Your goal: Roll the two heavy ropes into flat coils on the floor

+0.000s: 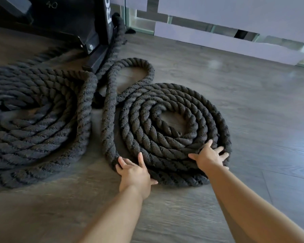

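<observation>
Both hands' fingers apparently atop right coil

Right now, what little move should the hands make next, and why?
Probably push the loose rope in against the right coil. The left hand rests on that outer strand, which stands apart from the coil; the right hand presses the coil's near edge.

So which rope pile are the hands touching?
The right coil, the smaller round spiral. Both the left hand and the right hand rest on its near edge. The bigger left coil lies untouched beside the black rack.
</observation>
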The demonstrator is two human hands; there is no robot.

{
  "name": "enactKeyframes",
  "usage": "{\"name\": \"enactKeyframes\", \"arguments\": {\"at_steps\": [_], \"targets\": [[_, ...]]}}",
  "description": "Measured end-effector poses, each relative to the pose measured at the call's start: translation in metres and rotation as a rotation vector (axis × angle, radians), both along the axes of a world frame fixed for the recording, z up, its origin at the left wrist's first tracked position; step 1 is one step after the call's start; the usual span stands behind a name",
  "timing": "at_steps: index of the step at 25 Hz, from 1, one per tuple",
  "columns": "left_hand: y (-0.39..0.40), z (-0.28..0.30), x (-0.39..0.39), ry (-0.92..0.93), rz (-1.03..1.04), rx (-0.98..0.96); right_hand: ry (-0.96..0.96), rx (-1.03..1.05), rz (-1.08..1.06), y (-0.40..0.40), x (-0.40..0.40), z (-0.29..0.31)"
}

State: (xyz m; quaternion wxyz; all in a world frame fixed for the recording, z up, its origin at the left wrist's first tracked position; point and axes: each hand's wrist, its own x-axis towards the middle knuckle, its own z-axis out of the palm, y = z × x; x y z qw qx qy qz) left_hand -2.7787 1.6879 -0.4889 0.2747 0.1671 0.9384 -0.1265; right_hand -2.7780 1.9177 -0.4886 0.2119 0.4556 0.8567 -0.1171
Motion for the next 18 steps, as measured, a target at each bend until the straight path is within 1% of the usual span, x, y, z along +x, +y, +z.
{"name": "enactKeyframes", "arguments": {"at_steps": [2, 4, 6, 7, 8, 10, 11, 12, 13, 14, 15, 16, 17, 18], "targets": [[0.004, 0.002, -0.002, 0.037, -0.011, 0.023, -0.060, -0.027, 0.010, 0.015, -0.010, -0.013], [-0.010, 0.008, -0.001, 0.047, -0.063, 0.190, -0.141, -0.045, 0.068, 0.029, -0.017, -0.019], [-0.041, 0.017, 0.010, 0.000, -0.103, 0.420, -0.166, -0.030, 0.092, 0.035, -0.018, -0.020], [-0.065, 0.028, 0.018, -0.034, -0.135, 0.486, -0.168, -0.035, 0.083, 0.030, -0.014, -0.014], [-0.093, 0.037, 0.025, -0.051, -0.210, 0.500, -0.135, -0.035, 0.055, 0.022, -0.011, -0.009], [-0.148, 0.055, 0.035, 0.039, -0.375, 0.488, -0.067, -0.041, -0.016, 0.003, 0.002, 0.000], [-0.172, 0.076, 0.037, 0.020, -0.370, 0.407, -0.072, -0.062, -0.030, -0.010, 0.009, 0.008], [-0.189, 0.102, 0.039, -0.020, -0.328, 0.277, -0.089, -0.077, -0.017, -0.022, 0.016, 0.014], [-0.202, 0.121, 0.038, 0.024, -0.295, 0.231, -0.111, -0.107, -0.009, -0.035, 0.021, 0.024], [-0.216, 0.137, 0.037, 0.050, -0.270, 0.207, -0.123, -0.167, 0.049, -0.047, 0.024, 0.035], [-0.224, 0.154, 0.031, 0.026, -0.230, 0.135, -0.152, -0.203, 0.157, -0.060, 0.023, 0.052], [-0.223, 0.177, 0.024, 0.026, -0.212, 0.083, -0.130, -0.218, 0.274, -0.075, 0.020, 0.076], [-0.220, 0.196, 0.018, 0.090, -0.188, 0.094, -0.090, -0.187, 0.374, -0.091, 0.014, 0.101], [-0.217, 0.215, 0.016, 0.169, -0.158, 0.137, -0.004, -0.155, 0.479, -0.109, 0.011, 0.129]]}}
